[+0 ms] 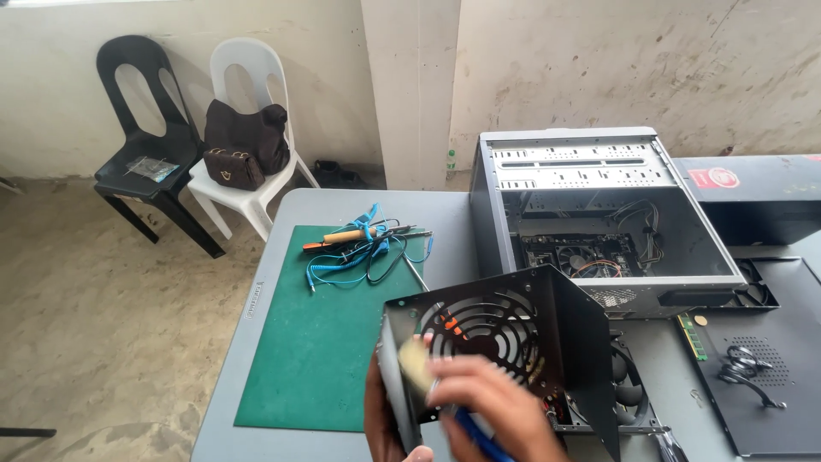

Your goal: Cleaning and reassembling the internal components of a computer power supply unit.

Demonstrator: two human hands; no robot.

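- Two hands in view, both at the near edge of the bench [282, 257], low in frame.
- Left hand [385, 423]: wrapped around the lower left corner of one black metal power-supply cover [513, 342], fingers closed on its edge, holding it tilted up off the bench.
- Right hand [492, 406]: closed around the blue handle of one brush [419, 364]; pale bristles touch the cover's grille side, just left of the round fan grille.
- Cover: one round fan grille, facing the camera; a solid side panel folds back to the right. It sits over the near middle of the bench, in front of the PC case.
- One open PC case [599, 214], lying near the far right of the bench, side panel off; one motherboard with one round fan visible inside, plus a loose bundle of wires.
- One green mat [316, 342] on the left half of the bench.
- At the mat's far edge: one coiled blue cord [359, 257], one wooden-handled tool [346, 235], tangled together.
- One black panel [770, 359] at the right edge, with a bunch of black cable on it.
- One green memory stick [691, 335] between case and black panel.
- Off the bench, by the wall: two plastic chairs, one black chair [141, 128], one white chair [248, 120]; one dark bag [244, 145] on the white one.
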